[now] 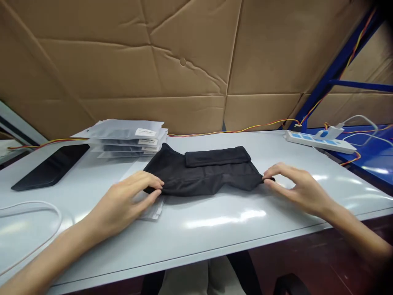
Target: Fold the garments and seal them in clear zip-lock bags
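With the black cloth (175,176) as our dial's centre, we have it lying on the glossy pale tabletop (215,229), between our hands. We judge it light, soft and limp, hard to break but quick to sag or wrinkle, and likely to slide on so smooth a surface. Its outer corners look the best places to take hold, since a pull between them should straighten the near edge.

Our left hand (125,200) pinches that edge at eight o'clock, thumb against fingertips; our right hand (297,184) nips the corner at three o'clock the same way.

The fabric is matt, with a thicker folded band (217,157) near one o'clock and a wavy near edge. At ten o'clock sits a stack of frosted plastic bags (113,131) with white labels; at nine, a flat black slab (53,166). Creased cardboard (184,41) rises at twelve.
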A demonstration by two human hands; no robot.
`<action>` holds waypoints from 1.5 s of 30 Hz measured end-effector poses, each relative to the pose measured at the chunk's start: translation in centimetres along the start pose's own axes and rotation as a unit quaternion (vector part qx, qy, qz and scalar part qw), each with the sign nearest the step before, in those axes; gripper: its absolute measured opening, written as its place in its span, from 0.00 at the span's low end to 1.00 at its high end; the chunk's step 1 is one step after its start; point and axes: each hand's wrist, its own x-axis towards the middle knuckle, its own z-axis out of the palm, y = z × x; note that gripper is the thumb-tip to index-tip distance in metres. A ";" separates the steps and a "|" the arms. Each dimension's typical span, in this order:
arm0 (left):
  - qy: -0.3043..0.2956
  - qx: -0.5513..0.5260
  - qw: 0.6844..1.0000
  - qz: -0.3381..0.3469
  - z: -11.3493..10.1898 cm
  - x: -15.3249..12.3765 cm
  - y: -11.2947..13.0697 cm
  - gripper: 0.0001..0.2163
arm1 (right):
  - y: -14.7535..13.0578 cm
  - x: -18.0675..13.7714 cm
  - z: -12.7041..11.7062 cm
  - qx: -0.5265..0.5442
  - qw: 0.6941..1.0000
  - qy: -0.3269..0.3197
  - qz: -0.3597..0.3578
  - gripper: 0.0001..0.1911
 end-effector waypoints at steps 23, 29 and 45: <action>-0.066 0.058 0.967 -0.238 2.1 4.8 0.2 0.16 | 1.6 7.7 2.5 -0.140 0.988 0.036 0.051 0.12; -0.058 0.035 0.974 -0.217 2.2 4.3 -0.1 0.16 | 0.4 9.3 3.5 -0.127 0.990 -0.055 -0.020 0.12; -0.069 0.057 0.975 -0.203 2.1 3.6 0.1 0.19 | 2.8 8.3 4.0 -0.109 0.992 -0.063 0.019 0.11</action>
